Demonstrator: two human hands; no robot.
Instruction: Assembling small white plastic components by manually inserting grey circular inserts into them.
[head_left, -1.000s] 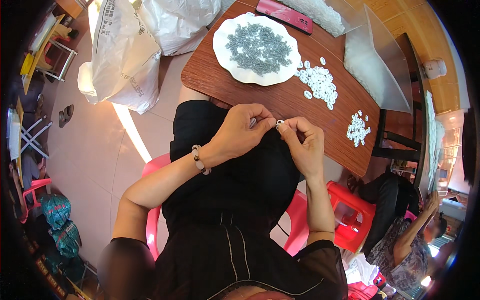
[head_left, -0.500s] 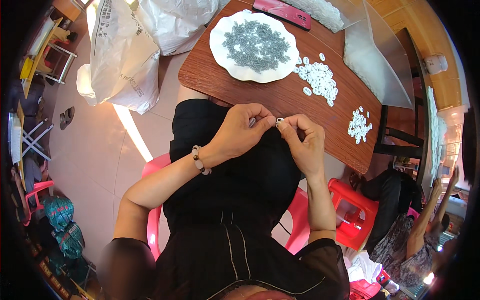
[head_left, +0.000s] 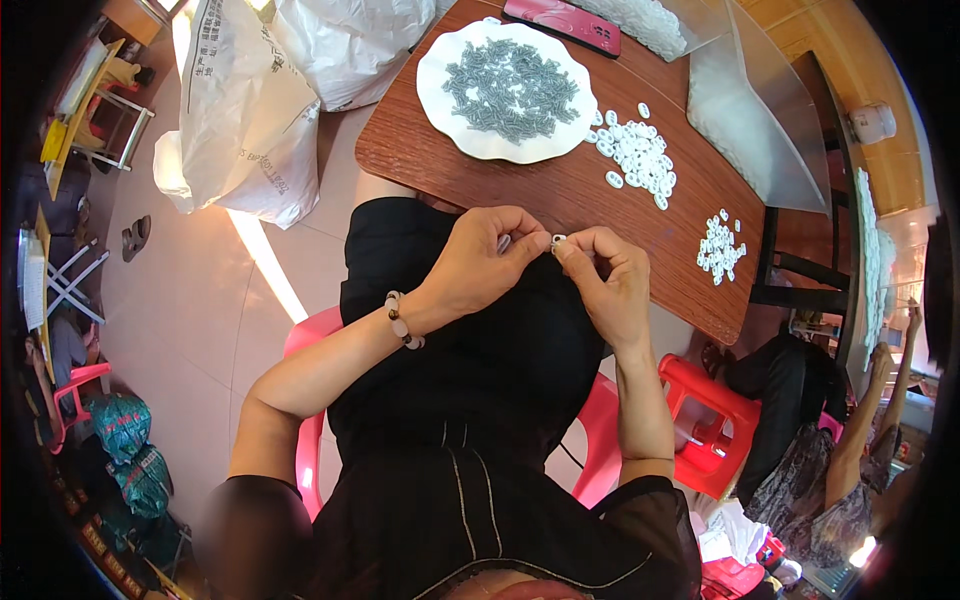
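Note:
Over my lap, my left hand (head_left: 485,258) and my right hand (head_left: 612,285) meet fingertip to fingertip. Between them is a small white piece with a dark hole (head_left: 557,240), pinched by my right thumb and forefinger. My left thumb and forefinger press together right beside it; whether they grip part of it is hidden. Another small pale piece (head_left: 504,243) shows within the curl of my left fingers. Beyond my hands, a white scalloped plate (head_left: 436,100) holds many small grey metal springs (head_left: 515,85). Right of it lie white oval pieces with holes (head_left: 640,155) and a pile of smaller white pieces (head_left: 720,248).
The brown wooden table (head_left: 480,180) carries a pink phone-like case (head_left: 565,25) at its far edge. A clear-sided bin with white pieces (head_left: 745,130) stands at the right. White sacks (head_left: 245,110) sit left on the floor. A red stool (head_left: 710,425) and another person (head_left: 820,450) are at right.
My hands stay almost in place, still together at the small white piece. The view has shifted slightly. The other person's arms at the right have moved a little.

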